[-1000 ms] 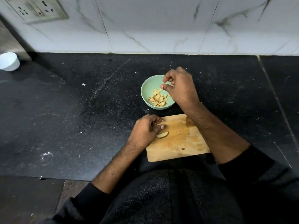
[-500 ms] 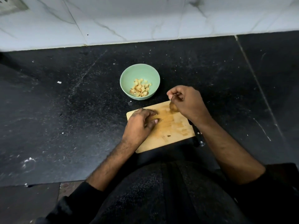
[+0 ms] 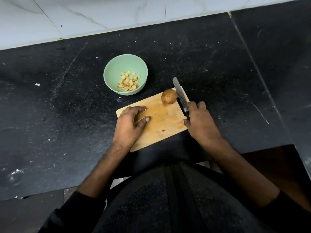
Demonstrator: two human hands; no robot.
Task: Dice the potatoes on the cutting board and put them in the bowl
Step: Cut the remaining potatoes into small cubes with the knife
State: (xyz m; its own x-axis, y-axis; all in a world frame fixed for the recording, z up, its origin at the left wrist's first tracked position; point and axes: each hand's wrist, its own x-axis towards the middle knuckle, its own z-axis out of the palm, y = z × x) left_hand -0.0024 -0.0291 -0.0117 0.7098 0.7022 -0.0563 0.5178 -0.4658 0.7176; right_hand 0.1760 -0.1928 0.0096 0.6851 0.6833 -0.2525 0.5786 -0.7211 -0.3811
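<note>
Sitting at the cutting board's [image 3: 158, 125] far right corner, the potato [image 3: 168, 96] looks firm, rounded and likely to roll; pin its sides. The right hand [image 3: 200, 123] grips the knife [image 3: 180, 96]; the left hand [image 3: 129, 123] rests relaxed on the board, holding nothing.

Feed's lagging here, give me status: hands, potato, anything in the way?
Right hand grips knife; left hand flat on cutting board. Potato whole beside blade. Diced pieces in bowl. Nothing blocking.
</note>
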